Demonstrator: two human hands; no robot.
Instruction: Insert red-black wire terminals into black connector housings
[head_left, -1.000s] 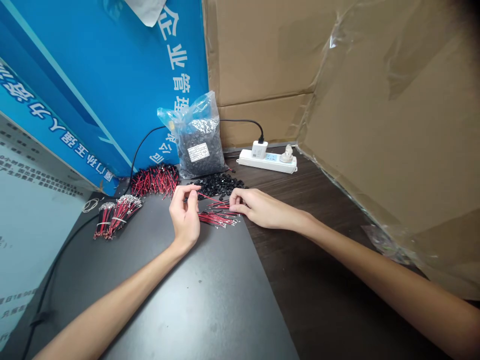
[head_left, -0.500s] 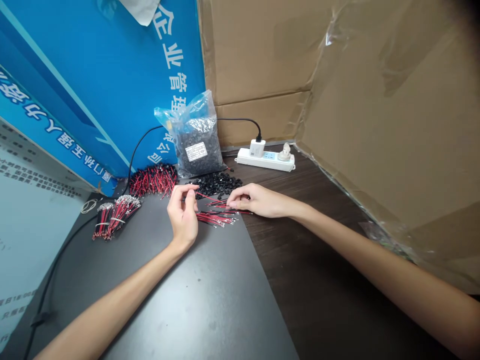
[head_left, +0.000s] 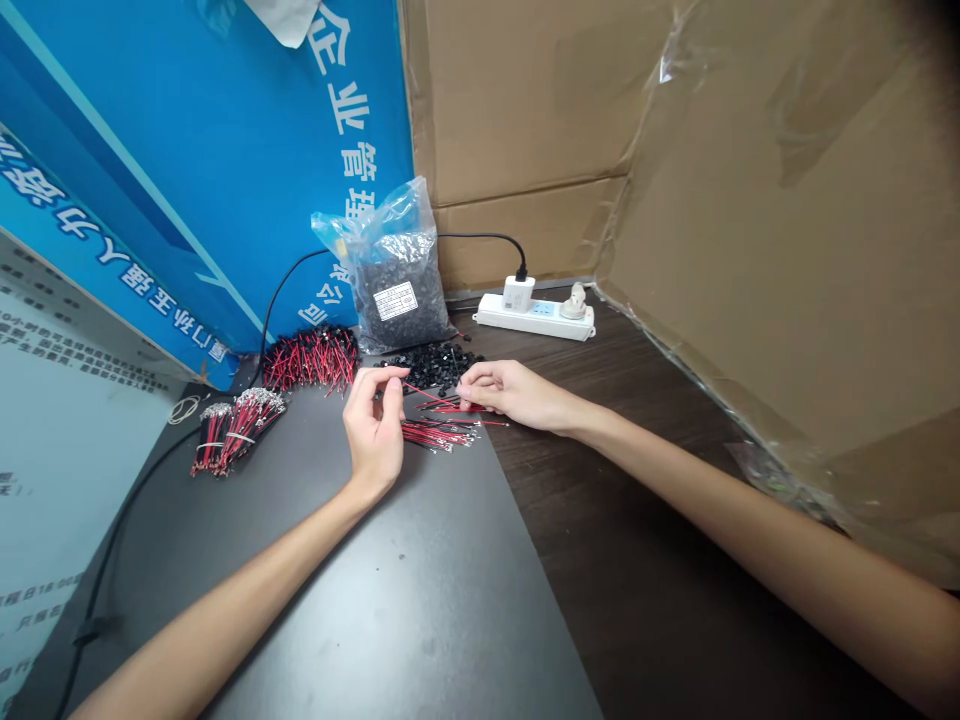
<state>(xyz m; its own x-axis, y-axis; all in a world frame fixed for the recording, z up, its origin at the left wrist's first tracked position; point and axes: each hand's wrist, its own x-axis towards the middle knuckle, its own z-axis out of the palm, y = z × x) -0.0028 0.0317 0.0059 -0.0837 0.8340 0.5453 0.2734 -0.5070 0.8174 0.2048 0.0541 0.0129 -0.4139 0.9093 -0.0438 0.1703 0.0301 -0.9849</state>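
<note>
A thin red wire (head_left: pixel 429 393) stretches between my two hands. My left hand (head_left: pixel 377 420) pinches its left end between thumb and fingertips. The fingers of my right hand (head_left: pixel 495 393) are closed on the wire near its other end; the tip is too small to make out. Beneath and between the hands, loose red and black wires (head_left: pixel 439 433) with silvery ends lie on the grey board (head_left: pixel 337 600). Just behind the hands is a heap of small black connectors (head_left: pixel 442 365).
A clear bag of black parts (head_left: pixel 405 290) stands at the back, left of a white power strip (head_left: pixel 534 316). Red and black wires (head_left: pixel 315 358) are piled at the left, near banded bundles (head_left: pixel 238 425). Cardboard walls (head_left: pixel 750 250) rise behind and right.
The view has shifted slightly. My right hand's fingers have moved a little around the wire's end, and the wire stays between both hands.
</note>
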